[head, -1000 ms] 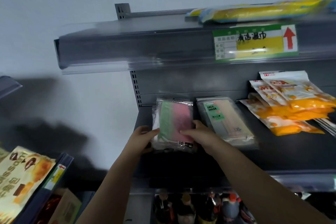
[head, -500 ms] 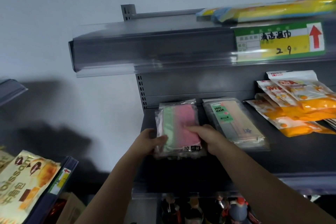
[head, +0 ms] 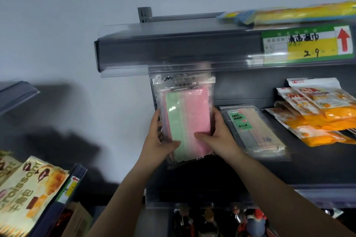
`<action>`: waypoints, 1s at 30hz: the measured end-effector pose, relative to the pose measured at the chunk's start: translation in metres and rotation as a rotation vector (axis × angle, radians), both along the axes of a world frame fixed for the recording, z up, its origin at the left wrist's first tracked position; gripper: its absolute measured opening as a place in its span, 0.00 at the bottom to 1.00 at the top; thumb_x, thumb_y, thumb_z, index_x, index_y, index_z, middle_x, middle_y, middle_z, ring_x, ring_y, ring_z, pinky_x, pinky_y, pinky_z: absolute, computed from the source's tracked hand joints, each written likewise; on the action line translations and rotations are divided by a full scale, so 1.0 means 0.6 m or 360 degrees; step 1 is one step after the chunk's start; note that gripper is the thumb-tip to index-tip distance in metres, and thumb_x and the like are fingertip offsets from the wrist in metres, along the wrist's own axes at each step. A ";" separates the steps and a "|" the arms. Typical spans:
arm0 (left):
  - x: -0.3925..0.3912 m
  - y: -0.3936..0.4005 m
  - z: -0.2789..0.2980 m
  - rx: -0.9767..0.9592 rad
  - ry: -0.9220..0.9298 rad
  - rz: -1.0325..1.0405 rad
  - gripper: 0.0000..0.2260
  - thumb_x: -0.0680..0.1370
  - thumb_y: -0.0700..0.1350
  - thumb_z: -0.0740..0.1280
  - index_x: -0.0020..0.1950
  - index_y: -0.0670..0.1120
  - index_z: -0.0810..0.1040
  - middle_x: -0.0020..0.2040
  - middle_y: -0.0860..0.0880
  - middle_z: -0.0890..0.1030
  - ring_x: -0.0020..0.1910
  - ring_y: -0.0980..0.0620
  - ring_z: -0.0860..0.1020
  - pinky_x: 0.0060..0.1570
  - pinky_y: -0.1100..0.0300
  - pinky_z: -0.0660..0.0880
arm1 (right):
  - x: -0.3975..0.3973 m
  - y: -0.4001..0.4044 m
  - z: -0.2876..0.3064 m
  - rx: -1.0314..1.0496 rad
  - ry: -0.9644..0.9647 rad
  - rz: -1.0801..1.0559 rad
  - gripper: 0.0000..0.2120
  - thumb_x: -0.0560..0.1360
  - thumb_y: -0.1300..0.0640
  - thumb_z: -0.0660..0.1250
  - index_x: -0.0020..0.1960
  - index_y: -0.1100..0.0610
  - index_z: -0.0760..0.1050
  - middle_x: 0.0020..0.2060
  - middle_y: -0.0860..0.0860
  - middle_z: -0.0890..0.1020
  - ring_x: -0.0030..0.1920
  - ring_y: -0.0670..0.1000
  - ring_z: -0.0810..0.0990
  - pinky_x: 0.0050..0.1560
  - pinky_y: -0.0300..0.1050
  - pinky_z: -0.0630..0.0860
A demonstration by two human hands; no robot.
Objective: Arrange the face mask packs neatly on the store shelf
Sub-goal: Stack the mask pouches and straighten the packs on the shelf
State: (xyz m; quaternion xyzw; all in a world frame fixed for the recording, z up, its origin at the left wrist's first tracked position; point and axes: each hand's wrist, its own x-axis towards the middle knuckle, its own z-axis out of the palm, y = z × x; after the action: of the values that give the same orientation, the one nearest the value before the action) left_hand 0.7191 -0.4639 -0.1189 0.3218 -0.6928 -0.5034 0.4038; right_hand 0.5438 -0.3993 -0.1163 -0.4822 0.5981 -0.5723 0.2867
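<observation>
A clear pack of green and pink face masks (head: 185,113) is held upright above the left end of the dark shelf (head: 289,169). My left hand (head: 157,140) grips its lower left edge, thumb across the front. My right hand (head: 217,136) grips its lower right edge the same way. To the right, a second pack with a green "FACE MASK" label (head: 250,129) lies flat on the shelf, angled slightly.
Orange snack pouches (head: 317,113) are piled at the shelf's right. The upper shelf (head: 173,48) with a price label (head: 306,44) overhangs just above the pack. Bottles (head: 212,221) stand below. Croissant packs (head: 28,188) sit on a rack at lower left.
Both hands have lifted the green and pink pack off the shelf and stood it upright; before, it lay flat next to the labelled pack.
</observation>
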 end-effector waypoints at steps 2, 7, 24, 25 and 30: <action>-0.001 0.005 0.001 -0.0037 0.0082 0.0041 0.43 0.69 0.31 0.72 0.69 0.64 0.53 0.60 0.61 0.70 0.54 0.51 0.75 0.41 0.74 0.73 | 0.007 0.007 -0.003 -0.0035 0.0061 0.0014 0.40 0.67 0.71 0.71 0.71 0.50 0.57 0.56 0.39 0.74 0.56 0.39 0.74 0.54 0.26 0.70; 0.005 0.019 -0.003 -0.0130 0.0200 0.0101 0.44 0.69 0.33 0.73 0.67 0.67 0.51 0.60 0.67 0.67 0.54 0.54 0.75 0.43 0.73 0.74 | 0.021 0.026 -0.014 -0.0133 0.0051 0.0006 0.49 0.65 0.71 0.74 0.72 0.42 0.51 0.63 0.40 0.70 0.61 0.36 0.72 0.59 0.33 0.71; -0.012 0.029 -0.028 -0.0009 0.0238 -0.0019 0.38 0.64 0.52 0.72 0.68 0.68 0.55 0.74 0.52 0.63 0.73 0.53 0.63 0.70 0.45 0.64 | 0.030 0.028 -0.025 -0.0122 0.0050 -0.0027 0.48 0.65 0.71 0.74 0.73 0.49 0.50 0.60 0.33 0.67 0.59 0.28 0.67 0.54 0.19 0.66; -0.014 0.027 -0.028 0.0004 0.0257 -0.0004 0.38 0.64 0.52 0.72 0.68 0.69 0.55 0.74 0.52 0.64 0.73 0.52 0.63 0.70 0.45 0.65 | 0.028 0.027 -0.026 -0.0121 0.0047 -0.0029 0.48 0.65 0.71 0.74 0.74 0.50 0.49 0.61 0.33 0.67 0.60 0.30 0.67 0.55 0.20 0.66; -0.008 0.032 -0.039 0.0034 0.0152 0.0035 0.39 0.64 0.48 0.73 0.65 0.70 0.55 0.72 0.51 0.66 0.71 0.53 0.66 0.68 0.49 0.69 | 0.022 0.031 -0.041 -0.0018 0.0079 -0.0064 0.49 0.64 0.70 0.75 0.70 0.43 0.48 0.58 0.30 0.66 0.57 0.26 0.66 0.52 0.21 0.67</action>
State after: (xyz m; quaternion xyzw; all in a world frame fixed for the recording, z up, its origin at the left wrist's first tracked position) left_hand 0.7140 -0.4447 -0.1425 0.3092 -0.6639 -0.5211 0.4383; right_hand 0.5571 -0.3808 -0.1409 -0.4856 0.6114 -0.5692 0.2576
